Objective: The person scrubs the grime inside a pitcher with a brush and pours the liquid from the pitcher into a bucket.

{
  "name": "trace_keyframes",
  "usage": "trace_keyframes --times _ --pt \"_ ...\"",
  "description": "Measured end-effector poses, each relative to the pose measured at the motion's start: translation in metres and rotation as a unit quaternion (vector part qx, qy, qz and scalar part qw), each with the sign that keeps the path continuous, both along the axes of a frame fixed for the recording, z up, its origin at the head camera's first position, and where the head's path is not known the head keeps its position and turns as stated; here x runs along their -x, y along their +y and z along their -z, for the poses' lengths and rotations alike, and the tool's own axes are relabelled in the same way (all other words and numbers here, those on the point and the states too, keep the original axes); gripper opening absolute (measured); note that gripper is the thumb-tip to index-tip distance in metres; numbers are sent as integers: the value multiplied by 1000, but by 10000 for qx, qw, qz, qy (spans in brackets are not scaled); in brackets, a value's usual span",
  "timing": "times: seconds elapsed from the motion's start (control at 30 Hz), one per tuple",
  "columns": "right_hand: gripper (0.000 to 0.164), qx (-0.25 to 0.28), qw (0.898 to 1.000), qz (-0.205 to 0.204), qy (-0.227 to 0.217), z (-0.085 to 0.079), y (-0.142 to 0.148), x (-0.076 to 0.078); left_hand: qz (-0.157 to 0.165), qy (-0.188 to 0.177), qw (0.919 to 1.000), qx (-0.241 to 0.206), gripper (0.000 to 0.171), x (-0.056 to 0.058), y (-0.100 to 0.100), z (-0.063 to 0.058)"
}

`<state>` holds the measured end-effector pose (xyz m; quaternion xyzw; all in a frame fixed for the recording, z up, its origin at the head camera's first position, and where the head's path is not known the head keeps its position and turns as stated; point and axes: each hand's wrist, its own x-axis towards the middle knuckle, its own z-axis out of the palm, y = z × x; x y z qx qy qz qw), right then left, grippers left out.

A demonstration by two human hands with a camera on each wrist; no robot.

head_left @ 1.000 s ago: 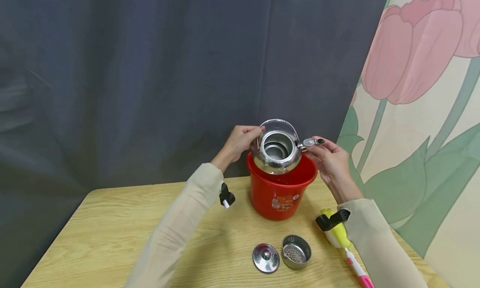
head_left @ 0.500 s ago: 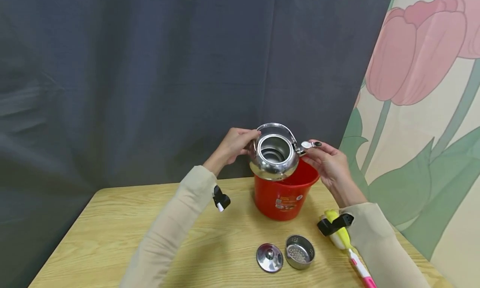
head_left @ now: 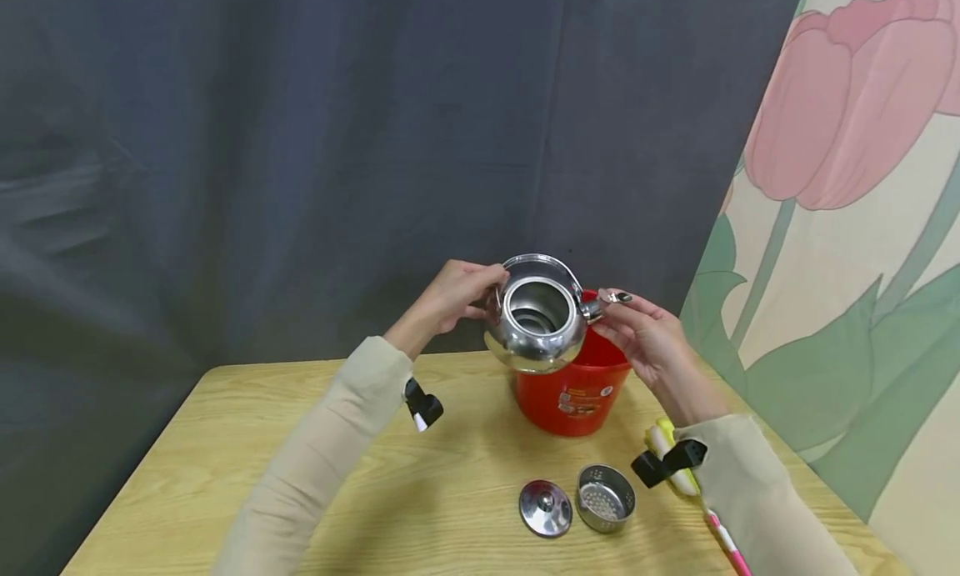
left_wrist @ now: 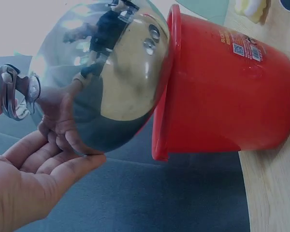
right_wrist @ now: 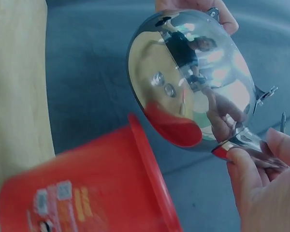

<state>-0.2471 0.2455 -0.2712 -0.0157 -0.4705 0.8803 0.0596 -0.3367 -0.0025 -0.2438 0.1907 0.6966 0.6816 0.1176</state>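
Note:
A shiny steel kettle [head_left: 517, 349] without its lid is held up at the left front of the red bucket [head_left: 570, 401], overlapping the rim in the head view. Its round mouth faces me, showing the inside. My left hand [head_left: 461, 293] grips the kettle's left side, thumb by the handle bracket and fingers against the body [left_wrist: 53, 179]. On the other side my right hand [head_left: 648, 343] pinches the spout [right_wrist: 246, 145] between thumb and fingers. The kettle's handle [head_left: 543, 262] stands up behind the mouth. The bucket's rim [right_wrist: 152, 174] lies close below the kettle in the right wrist view.
On the wooden table [head_left: 450, 493] lie a round steel lid [head_left: 545, 509] with a knob and a perforated strainer cup [head_left: 606, 501]. A yellow-and-white brush with a pink handle [head_left: 723, 536] lies partly under my right sleeve. A dark curtain [head_left: 300, 184] hangs behind.
Both hands have carried the kettle left and slightly lower, from over the bucket towards its left front. The view has shifted a little; the lid and strainer stay where they lie.

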Motion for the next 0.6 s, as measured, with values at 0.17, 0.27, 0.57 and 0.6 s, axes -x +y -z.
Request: trace_keyframes --times 0.17,0.27,0.57,0.6 --pt "16 44 9997 -160 -176 3 -11 -6 -43 -64 9999 150 20 -11 -19 2" --pt "13 -38 9994 -231 -243 3 -17 -9 -31 -127 9998 133 21 -16 -27 4" --pt "15 -379 9978 -479 -263 5 -33 -13 -11 -351 9994 75 25 -23 -51 11" --pt "16 -384 9976 -519 -270 6 -35 -13 -11 -377 9992 93 25 -23 -54 13"
